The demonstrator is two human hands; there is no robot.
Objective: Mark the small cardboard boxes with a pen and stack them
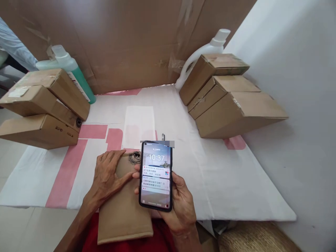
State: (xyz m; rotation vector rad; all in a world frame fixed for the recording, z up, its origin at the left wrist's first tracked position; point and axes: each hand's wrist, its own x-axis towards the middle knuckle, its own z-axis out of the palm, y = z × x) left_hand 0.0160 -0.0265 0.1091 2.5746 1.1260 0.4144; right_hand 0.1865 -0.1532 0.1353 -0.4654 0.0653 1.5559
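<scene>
My right hand (pixel 182 206) is closed around a smartphone (pixel 155 197). Its lit screen faces me and reads 10:37 above several notifications. Under the phone's left side lies a thin brown cardboard box (pixel 124 224), with a dark round scribble near its far end. My left hand (pixel 106 178) holds the left side of this box, thumb across the top and fingers along the edge. The near end of the box juts past the table edge over my lap. Just beyond the phone's top, the tip of a pen-like object (pixel 163 137) shows; the rest is hidden.
Cardboard boxes (pixel 49 129) stand at the left before a green liquid bottle (pixel 78 77). More boxes (pixel 231 112) lean at the right by a white jug (pixel 202 49). A large cardboard panel (pixel 126 45) closes the back; a white sheet (pixel 139 122) lies on the pink-and-white tablecloth (pixel 236 182).
</scene>
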